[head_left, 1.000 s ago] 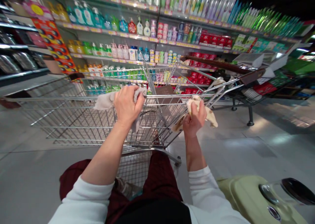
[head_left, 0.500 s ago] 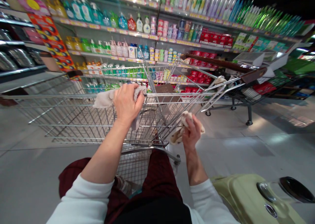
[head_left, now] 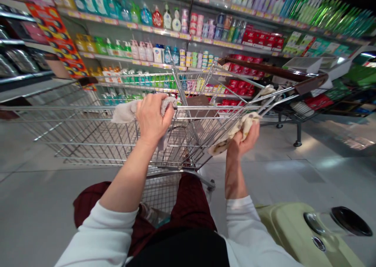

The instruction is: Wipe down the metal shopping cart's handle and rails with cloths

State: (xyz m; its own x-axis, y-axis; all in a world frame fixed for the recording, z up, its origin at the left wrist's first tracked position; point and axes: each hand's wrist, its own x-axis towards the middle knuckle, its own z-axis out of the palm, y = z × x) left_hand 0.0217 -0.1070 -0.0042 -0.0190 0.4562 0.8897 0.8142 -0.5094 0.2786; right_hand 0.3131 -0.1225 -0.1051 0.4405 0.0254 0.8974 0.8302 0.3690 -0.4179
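A metal shopping cart [head_left: 96,149] with a brown push handle [head_left: 264,70] stands across in front of me. My left hand [head_left: 152,116] is closed over its near top rail, with a greyish cloth [head_left: 125,112] bunched under the palm and hanging out on both sides. To the right, my right hand [head_left: 248,138] grips a cream cloth with dark spots [head_left: 235,136]. That cloth lies against the slanting wires at the cart's handle end. Part of the fingers is hidden behind the cloth.
Shelves [head_left: 117,22] of pump bottles, jars and boxes run behind the cart. Another cart [head_left: 298,130] with goods stands at the right. A pale green machine with a black-lidded clear part [head_left: 288,224] is close at my lower right. Grey tiled floor [head_left: 293,184] lies between.
My right hand has moved up and to the right with the spotted cloth, along the cart's end. My left hand stays on the rail with its cloth. The view has shifted slightly.
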